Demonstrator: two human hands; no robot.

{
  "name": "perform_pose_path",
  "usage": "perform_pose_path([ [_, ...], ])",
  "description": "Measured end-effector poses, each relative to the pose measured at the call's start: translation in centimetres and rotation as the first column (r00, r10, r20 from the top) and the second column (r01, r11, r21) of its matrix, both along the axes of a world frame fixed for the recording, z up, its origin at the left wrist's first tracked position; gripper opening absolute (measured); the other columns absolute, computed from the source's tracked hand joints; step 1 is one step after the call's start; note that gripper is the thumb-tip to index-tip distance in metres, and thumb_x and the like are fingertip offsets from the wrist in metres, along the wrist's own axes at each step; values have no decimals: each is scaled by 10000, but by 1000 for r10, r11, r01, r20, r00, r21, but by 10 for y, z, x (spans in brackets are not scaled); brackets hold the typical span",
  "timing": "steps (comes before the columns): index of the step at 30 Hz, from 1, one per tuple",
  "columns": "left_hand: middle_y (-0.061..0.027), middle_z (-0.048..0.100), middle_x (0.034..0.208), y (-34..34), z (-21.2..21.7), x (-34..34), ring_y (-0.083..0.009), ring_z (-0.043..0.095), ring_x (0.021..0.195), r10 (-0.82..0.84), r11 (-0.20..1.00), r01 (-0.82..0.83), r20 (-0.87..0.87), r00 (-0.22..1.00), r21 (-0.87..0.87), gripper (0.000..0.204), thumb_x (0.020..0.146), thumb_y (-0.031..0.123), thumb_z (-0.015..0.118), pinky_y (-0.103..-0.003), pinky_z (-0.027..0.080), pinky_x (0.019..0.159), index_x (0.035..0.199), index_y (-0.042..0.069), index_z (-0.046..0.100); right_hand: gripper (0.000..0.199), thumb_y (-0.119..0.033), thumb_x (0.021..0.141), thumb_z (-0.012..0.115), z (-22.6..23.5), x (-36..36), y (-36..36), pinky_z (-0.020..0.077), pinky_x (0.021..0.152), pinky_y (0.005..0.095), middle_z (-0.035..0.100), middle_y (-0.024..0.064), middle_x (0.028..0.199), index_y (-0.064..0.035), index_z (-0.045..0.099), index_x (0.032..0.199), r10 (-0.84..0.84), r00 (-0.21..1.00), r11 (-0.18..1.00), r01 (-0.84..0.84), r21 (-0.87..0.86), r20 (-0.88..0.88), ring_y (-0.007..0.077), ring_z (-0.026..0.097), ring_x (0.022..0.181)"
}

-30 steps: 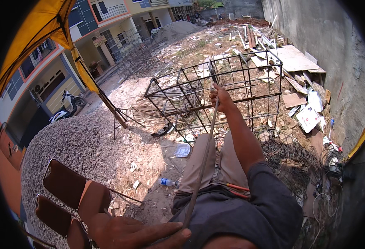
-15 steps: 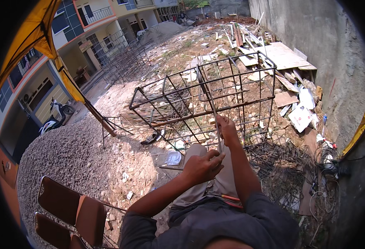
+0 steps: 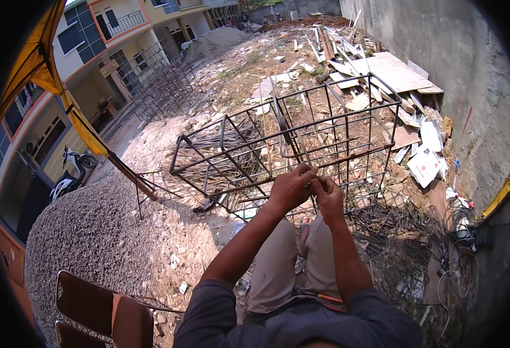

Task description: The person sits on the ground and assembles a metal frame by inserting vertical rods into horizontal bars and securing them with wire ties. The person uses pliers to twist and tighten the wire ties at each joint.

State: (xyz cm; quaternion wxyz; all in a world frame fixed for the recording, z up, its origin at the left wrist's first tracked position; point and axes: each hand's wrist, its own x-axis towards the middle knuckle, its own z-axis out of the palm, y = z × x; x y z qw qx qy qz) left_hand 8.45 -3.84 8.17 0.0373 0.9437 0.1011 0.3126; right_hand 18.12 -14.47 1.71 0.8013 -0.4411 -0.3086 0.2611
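A rectangular cage of dark steel rebar [image 3: 348, 124] stands in front of my knees. Over its near side, my left hand [image 3: 290, 188] and my right hand [image 3: 328, 200] meet with bent fingers, almost touching. Between them is a long, thin grey strand [image 3: 302, 152], wire or thin rod; I cannot tell which. It runs away from my fingers to the middle of the cage, where a darker bundle [image 3: 281, 119] hangs by the top bars. Both hands are closed on the strand's near part, and the fingers hide its end. A brownish bar [image 3: 243, 187] crosses just beyond my hands.
Bent rods [image 3: 226, 148] lie heaped behind the cage's left part. Left are a gravel pile [image 3: 87, 249], brown chairs [image 3: 84, 298] and a canopy leg [image 3: 130, 174]. Right are tangled wire [image 3: 400, 223], scrap boards [image 3: 391, 72] and a concrete wall [image 3: 469, 87]. An orange-handled tool [image 3: 329, 299] rests at my waist.
My left hand has moved up and forward along the strand to meet my right hand. My right hand has come slightly lower in the picture. The view has shifted slightly.
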Motion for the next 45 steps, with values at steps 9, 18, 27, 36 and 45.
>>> perform_pose_path([
  [9,-61,656,1142,49,0,18,-320,722,799,-12,997,9,-43,999,-75,494,781,195,797,-426,593,652,1262,173,684,254,-197,1010,681,-3,17,58,479,707,235,707,28,916,29,688,1126,-73,996,995,77,-70,57,58,608,803],
  [18,-106,632,1140,61,-34,10,-312,716,733,47,990,-18,203,978,-143,473,813,233,823,-406,579,611,1213,126,594,180,-182,1027,636,-2,33,82,431,640,229,650,-6,830,-8,655,984,-68,998,993,68,-97,-5,37,539,723],
  [27,-70,720,844,84,-38,-8,-279,704,692,52,961,0,180,982,-277,260,865,346,803,-386,542,605,917,100,736,218,-208,1022,654,15,16,95,347,510,203,632,3,717,-33,525,1043,-240,970,969,239,-60,-21,32,527,611],
  [36,-64,760,814,101,4,-8,-266,735,725,202,925,-201,-31,979,-323,429,803,524,815,-384,554,649,913,113,763,377,-325,934,784,5,23,117,391,545,223,621,8,754,-49,530,978,-297,939,953,281,-113,-171,63,543,610],
  [45,-84,775,864,108,7,-5,-272,752,788,163,908,-194,-114,980,-371,462,808,524,808,-385,572,710,1082,152,788,292,-276,934,780,5,32,113,462,470,214,602,-17,796,-46,630,1035,-73,948,997,70,-20,-311,57,528,542],
])
